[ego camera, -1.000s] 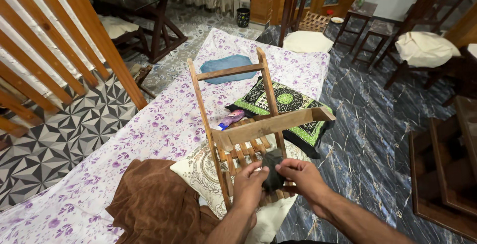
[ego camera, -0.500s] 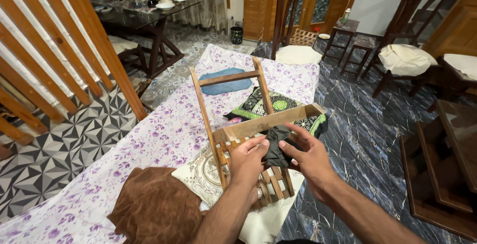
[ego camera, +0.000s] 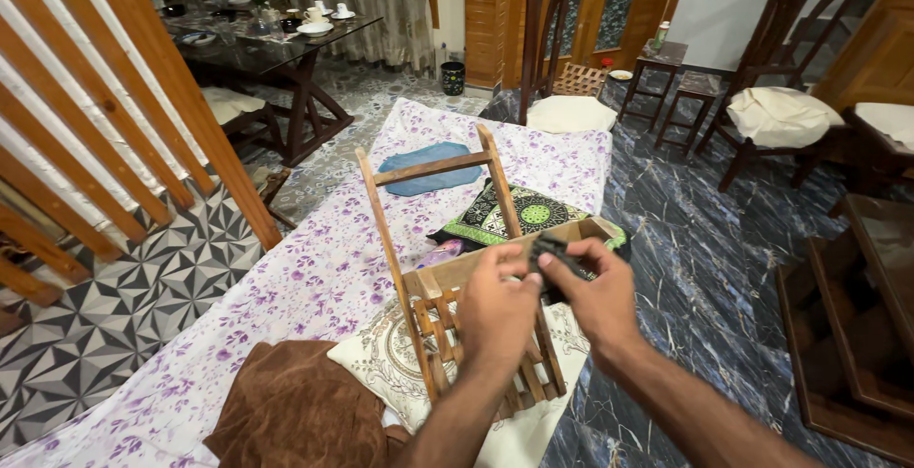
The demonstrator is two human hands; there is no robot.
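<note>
Both hands have risen since a second ago, lifting the dark cloth [ego camera: 555, 251] from the slats up to the wooden rack [ego camera: 457, 278]'s top rail. Left hand [ego camera: 497, 311] and right hand [ego camera: 598, 298] pinch it closed between fingertips, bunched small. No containers show nearby; cups sit on the far table [ego camera: 276, 35].

- Dark cloth [ego camera: 555, 257] — small, blackish, bunched into a crumpled wad; pinched from both sides between the fingers, pressed against the upper rail of the wooden rack, just above the slats.
- Wooden rack [ego camera: 447, 239] — light brown, folding frame with two long uprights joined by a crossbar at the far end; tilted, near end raised; short slats in a row at the near end; stands on a purple-flowered sheet on the floor, over a cream patterned cushion.
</note>
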